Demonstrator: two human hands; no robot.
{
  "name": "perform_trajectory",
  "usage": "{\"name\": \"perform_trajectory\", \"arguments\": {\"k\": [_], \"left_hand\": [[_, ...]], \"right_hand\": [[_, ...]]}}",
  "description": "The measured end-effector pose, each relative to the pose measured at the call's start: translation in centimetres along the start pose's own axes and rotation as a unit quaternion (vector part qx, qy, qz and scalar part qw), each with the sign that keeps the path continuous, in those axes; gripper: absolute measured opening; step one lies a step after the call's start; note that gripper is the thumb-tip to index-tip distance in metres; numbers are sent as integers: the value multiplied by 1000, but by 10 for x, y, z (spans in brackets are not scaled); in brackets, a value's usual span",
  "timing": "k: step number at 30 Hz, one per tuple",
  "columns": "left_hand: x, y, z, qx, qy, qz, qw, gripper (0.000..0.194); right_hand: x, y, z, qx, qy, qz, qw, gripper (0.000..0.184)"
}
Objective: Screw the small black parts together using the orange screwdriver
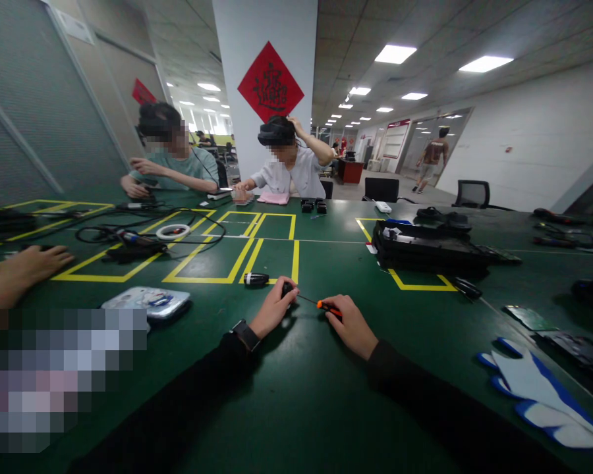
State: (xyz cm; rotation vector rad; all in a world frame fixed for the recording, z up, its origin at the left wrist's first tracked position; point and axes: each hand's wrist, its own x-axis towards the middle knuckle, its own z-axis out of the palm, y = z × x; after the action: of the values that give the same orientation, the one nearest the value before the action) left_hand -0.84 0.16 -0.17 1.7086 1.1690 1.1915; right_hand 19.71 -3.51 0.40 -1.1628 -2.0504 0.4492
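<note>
My right hand (352, 324) is closed around the orange and black handle of a screwdriver (321, 305). Its thin shaft points left, toward my left hand (273, 311). Between the fingers of that hand is a small black part (287, 288), mostly covered, so its kind does not show. The shaft reaches up to this part; whether the tip touches it I cannot tell. Just left of my left hand, a black cylinder with a pale band (255, 280) lies on the green table (296, 408).
Black equipment (425, 247) is stacked at the right, near white and blue gloves (543, 395). A silver case (151, 303) and black cables (128, 240) lie left. Another person's hand (34, 266) rests at the far left. Two people (291, 174) sit across the table.
</note>
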Motion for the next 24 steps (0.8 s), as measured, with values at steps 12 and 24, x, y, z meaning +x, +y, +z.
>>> {"name": "perform_trajectory", "arguments": {"k": [12,24], "left_hand": [[0,-1,-5,63,26,60,996,15],[-2,-2,-4,56,-5,52,997,22]], "right_hand": [[1,6,-2,-24,-10,-19,999,20],[0,9,4,-58,6,-30,998,24]]}}
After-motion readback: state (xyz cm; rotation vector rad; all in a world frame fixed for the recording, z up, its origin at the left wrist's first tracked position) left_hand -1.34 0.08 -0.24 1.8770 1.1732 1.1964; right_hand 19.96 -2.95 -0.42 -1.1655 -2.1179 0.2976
